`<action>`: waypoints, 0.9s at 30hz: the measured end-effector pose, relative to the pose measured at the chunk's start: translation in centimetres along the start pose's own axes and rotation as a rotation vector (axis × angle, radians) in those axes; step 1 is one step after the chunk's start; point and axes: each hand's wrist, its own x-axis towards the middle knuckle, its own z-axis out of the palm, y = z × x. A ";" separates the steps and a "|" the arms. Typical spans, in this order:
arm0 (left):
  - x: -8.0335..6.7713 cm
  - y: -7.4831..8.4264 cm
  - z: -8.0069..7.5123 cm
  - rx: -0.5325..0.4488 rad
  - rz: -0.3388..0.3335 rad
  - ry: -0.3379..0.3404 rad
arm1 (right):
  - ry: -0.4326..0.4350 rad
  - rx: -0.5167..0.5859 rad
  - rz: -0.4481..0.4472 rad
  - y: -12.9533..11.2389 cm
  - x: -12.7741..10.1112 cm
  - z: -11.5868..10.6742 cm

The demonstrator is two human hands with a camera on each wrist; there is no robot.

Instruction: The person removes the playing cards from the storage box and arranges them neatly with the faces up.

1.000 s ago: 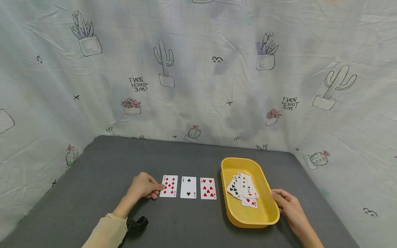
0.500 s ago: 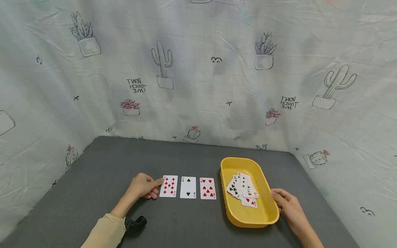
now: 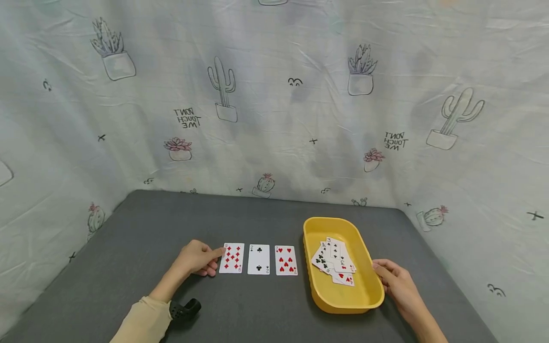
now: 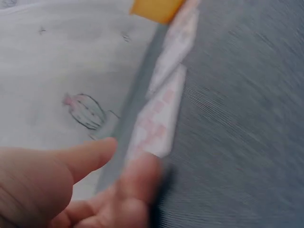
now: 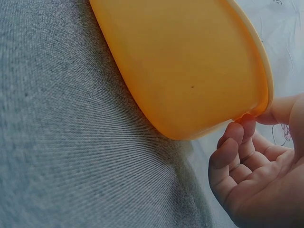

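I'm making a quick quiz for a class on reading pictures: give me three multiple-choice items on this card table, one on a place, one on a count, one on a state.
1. Where do the loose, overlapping cards lie?
A. in the yellow tray
B. on the cloth wall
C. under the left hand

2. How many cards lie in the row on the table?
A. one
B. three
C. six

3. What is the right hand doing?
A. lifting a card high
B. touching the tray's rim
C. lying flat, far from the tray

Answers:
1 A: the heap of cards sits inside the yellow tray.
2 B: the nine of diamonds, the two of clubs and the seven of hearts lie side by side, face up, on the table.
3 B: the right hand has a fingertip at the rim, while the left hand touches the nine's edge.
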 end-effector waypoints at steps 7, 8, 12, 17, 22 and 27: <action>-2.0 4.4 1.0 -0.150 0.200 -0.134 | 0.007 0.018 0.002 -0.1 -0.1 0.1; -2.4 5.4 1.6 -0.199 0.240 -0.176 | 0.008 0.018 0.002 -0.2 -0.1 0.1; -3.3 9.6 5.3 -0.345 0.356 -0.338 | 0.012 0.007 -0.010 -0.3 -0.1 -0.1; -2.7 14.1 10.8 -0.415 0.384 -0.441 | 0.004 -0.001 -0.010 0.0 0.2 -0.3; -1.2 16.9 14.9 -0.442 0.322 -0.448 | 0.009 0.002 -0.005 0.2 0.3 -0.1; 0.1 18.4 17.4 -0.433 0.264 -0.423 | 0.013 0.003 -0.007 0.0 0.2 0.1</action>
